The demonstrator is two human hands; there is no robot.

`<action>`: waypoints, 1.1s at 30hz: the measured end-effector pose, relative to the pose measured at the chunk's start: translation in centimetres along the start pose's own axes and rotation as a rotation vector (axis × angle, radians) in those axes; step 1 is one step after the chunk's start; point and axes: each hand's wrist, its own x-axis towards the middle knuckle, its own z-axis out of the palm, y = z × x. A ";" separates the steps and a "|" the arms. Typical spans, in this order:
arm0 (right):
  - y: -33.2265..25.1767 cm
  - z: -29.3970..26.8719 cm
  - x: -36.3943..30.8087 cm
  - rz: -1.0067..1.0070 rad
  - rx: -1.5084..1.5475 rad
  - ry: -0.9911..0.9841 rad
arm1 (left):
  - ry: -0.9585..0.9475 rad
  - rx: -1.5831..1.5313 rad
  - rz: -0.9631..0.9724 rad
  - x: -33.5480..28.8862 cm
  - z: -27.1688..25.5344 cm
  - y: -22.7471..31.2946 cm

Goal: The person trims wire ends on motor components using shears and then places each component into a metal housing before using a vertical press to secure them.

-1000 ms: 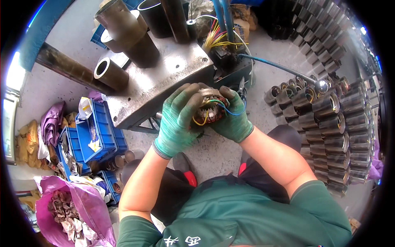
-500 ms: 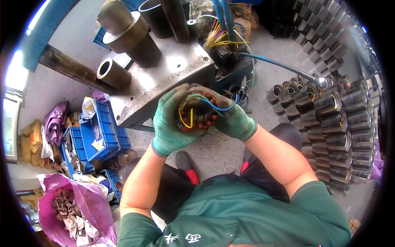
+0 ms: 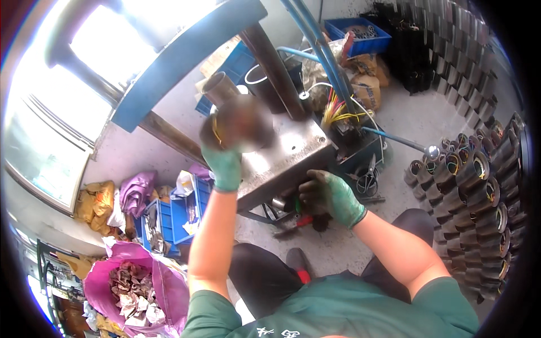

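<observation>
At your far left, a purple bag (image 3: 173, 290) gaped open with crumpled paper (image 3: 135, 304) inside, and blue crates (image 3: 179, 218) stood between it and the table (image 3: 307, 143). Your gloved left hand (image 3: 225, 167) was closed round the near side of a wound part (image 3: 232, 124) with a yellow wire, its fingers mostly hidden. You had that part up over the table's left end; blur covered it, so I can't tell whether it touched anything below. A wide tube (image 3: 266, 93) stood behind, toward the back edge. Your gloved right hand (image 3: 333, 198) was loosely half open, with nothing visible in it, just beside the table's front edge; a red-handled tool (image 3: 304, 221) lay below. Scissors (image 3: 368, 181) sat past the table's right corner, and stacked casings (image 3: 479, 186) filled your far right.
</observation>
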 end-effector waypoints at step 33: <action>-0.7 1.2 -1.2 -0.086 0.038 -0.051 | -0.031 0.085 -0.439 17.1 -1.1 -7.4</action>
